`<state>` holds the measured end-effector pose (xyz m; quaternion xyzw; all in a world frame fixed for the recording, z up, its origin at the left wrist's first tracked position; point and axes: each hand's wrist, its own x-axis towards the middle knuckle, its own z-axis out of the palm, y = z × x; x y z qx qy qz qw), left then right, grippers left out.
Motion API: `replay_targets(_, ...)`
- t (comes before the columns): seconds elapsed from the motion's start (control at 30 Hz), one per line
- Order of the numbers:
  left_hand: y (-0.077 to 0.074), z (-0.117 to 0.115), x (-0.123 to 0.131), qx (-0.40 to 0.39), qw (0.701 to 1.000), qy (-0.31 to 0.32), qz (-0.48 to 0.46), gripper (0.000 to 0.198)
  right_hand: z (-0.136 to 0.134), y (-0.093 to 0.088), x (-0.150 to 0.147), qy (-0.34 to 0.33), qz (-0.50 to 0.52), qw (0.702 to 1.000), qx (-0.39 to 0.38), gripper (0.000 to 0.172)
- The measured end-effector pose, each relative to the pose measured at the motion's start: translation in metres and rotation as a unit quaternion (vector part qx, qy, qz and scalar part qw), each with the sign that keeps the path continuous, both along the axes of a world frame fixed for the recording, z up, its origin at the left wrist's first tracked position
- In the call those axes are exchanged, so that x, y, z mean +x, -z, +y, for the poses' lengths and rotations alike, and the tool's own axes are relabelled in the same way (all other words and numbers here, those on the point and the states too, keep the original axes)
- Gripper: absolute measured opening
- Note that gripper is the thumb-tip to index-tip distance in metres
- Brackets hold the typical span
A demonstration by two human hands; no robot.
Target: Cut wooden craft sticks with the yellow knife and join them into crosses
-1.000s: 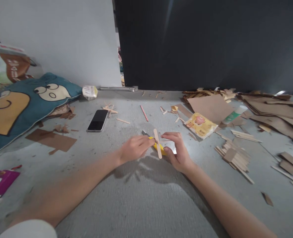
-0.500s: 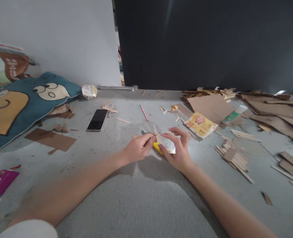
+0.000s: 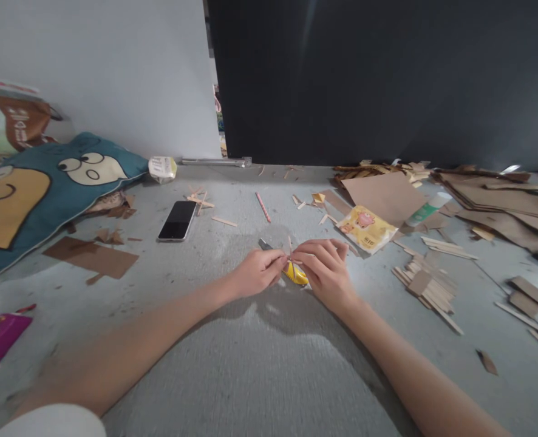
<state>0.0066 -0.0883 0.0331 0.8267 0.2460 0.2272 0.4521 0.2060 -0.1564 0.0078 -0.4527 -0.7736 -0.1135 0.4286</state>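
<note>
Most of one small wooden piece (image 3: 289,244) is hidden between the left hand (image 3: 256,271) and the right hand (image 3: 327,270); a thin end pokes up above the fingertips, its full shape hard to make out. The left hand is pinched closed on it; the right hand arches in from the opposite side, fingers bent, and whether it grips too I cannot tell. One yellow cutter (image 3: 297,277), partly covered, lies just under them; one phone (image 3: 177,220) and one striped stick (image 3: 263,207) lie farther off.
</note>
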Motion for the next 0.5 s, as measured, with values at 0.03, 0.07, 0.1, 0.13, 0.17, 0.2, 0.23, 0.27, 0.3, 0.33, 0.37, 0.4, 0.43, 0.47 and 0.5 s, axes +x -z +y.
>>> replay_targets(0.03,-0.001,0.000,0.000,-0.002,1.000,0.000,0.001,0.041,0.000,0.000,0.000,0.002,-0.003,1.000,-0.006,0.021)
replay_targets(0.07,-0.001,-0.001,0.001,-0.002,1.000,-0.001,0.002,0.042,0.000,0.000,0.000,0.004,-0.005,1.000,-0.010,0.022)
replay_targets(0.1,-0.002,-0.001,0.001,0.000,1.000,-0.001,0.003,0.041,0.000,0.001,-0.001,0.007,-0.008,1.000,-0.012,0.022)
replay_targets(0.13,-0.002,0.000,0.001,0.002,1.000,-0.003,0.003,0.041,0.001,0.000,-0.002,0.010,-0.010,1.000,-0.014,0.022)
replay_targets(0.17,-0.001,0.000,0.002,-0.001,1.000,-0.006,0.000,0.041,0.001,0.000,-0.003,0.015,-0.008,1.000,-0.016,0.022)
replay_targets(0.2,-0.001,0.001,0.002,-0.013,1.000,-0.010,-0.004,0.041,0.002,0.000,-0.003,0.020,0.001,1.000,-0.017,0.021)
replay_targets(0.23,0.000,0.002,0.003,-0.033,0.999,-0.013,-0.011,0.042,0.003,0.000,-0.004,0.026,0.014,0.999,-0.017,0.020)
replay_targets(0.27,0.001,0.004,0.004,-0.059,0.998,-0.015,-0.017,0.042,0.004,0.000,-0.004,0.033,0.031,0.999,-0.018,0.019)
replay_targets(0.3,0.002,0.005,0.004,-0.088,0.996,-0.016,-0.024,0.042,0.005,0.000,-0.003,0.038,0.050,0.998,-0.019,0.018)
replay_targets(0.33,0.004,0.007,0.004,-0.116,0.993,-0.015,-0.030,0.041,0.007,0.001,-0.002,0.042,0.068,0.997,-0.020,0.016)
replay_targets(0.37,0.005,0.009,0.005,-0.138,0.990,-0.012,-0.035,0.041,0.008,0.001,-0.001,0.041,0.082,0.995,-0.023,0.016)
replay_targets(0.4,0.006,0.010,0.005,-0.153,0.987,-0.006,-0.041,0.041,0.009,0.002,0.001,0.036,0.094,0.995,-0.029,0.015)
replay_targets(0.43,0.007,0.011,0.005,-0.162,0.986,0.001,-0.045,0.040,0.010,0.002,0.002,0.027,0.105,0.994,-0.035,0.015)
replay_targets(0.47,0.008,0.012,0.005,-0.170,0.984,0.008,-0.051,0.040,0.010,0.002,0.004,0.015,0.117,0.992,-0.043,0.014)
replay_targets(0.5,0.008,0.013,0.004,-0.176,0.983,0.015,-0.056,0.039,0.009,0.002,0.006,-0.002,0.129,0.990,-0.055,0.013)
